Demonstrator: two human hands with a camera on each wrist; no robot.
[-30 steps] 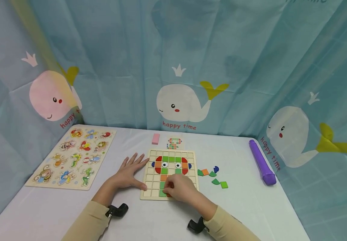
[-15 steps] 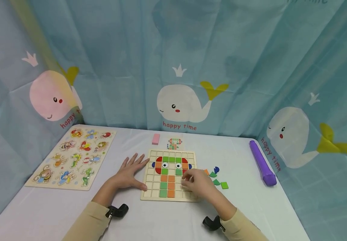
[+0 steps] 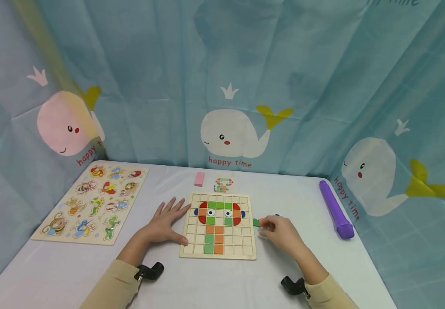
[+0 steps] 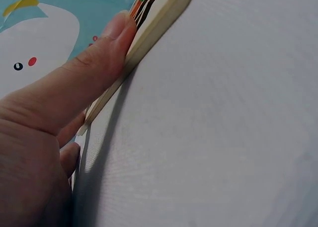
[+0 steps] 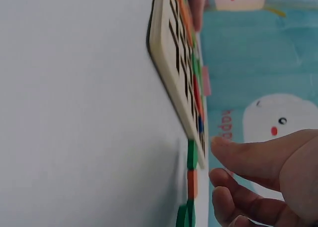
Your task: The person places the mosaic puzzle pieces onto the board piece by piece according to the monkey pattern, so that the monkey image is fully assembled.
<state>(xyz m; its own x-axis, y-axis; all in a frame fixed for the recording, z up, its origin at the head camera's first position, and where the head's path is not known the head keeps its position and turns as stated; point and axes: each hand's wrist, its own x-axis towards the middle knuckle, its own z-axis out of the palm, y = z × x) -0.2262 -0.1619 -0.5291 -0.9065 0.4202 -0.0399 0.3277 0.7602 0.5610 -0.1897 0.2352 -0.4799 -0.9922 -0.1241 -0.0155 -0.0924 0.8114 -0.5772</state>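
Note:
A wooden grid board (image 3: 242,239) lies mid-table, bearing red, orange, green and blue flat pieces and two eye pieces (image 3: 228,213). My left hand (image 3: 164,225) rests at its left side with fingers spread; the left wrist view shows the thumb (image 4: 92,65) on the board's edge. Right of the board, my right hand (image 3: 282,234) hovers over loose pieces, thumb and bent fingers apart with nothing between them. A green piece (image 3: 256,222) peeks out left of its fingertips. In the right wrist view an orange square (image 5: 192,184) stands near the fingers. Other loose pieces are mostly hidden.
Behind the board lie a pattern card (image 3: 223,185) and a pink block (image 3: 199,179). An insect-picture puzzle board (image 3: 91,204) is at the left, a purple microphone-shaped object (image 3: 336,210) at the right. A whale-print curtain (image 3: 153,120) hangs behind the table.
My right hand has moved rightward from the board's lower middle to the loose pieces, uncovering an orange square in the bottom row. The left hand has stayed put.

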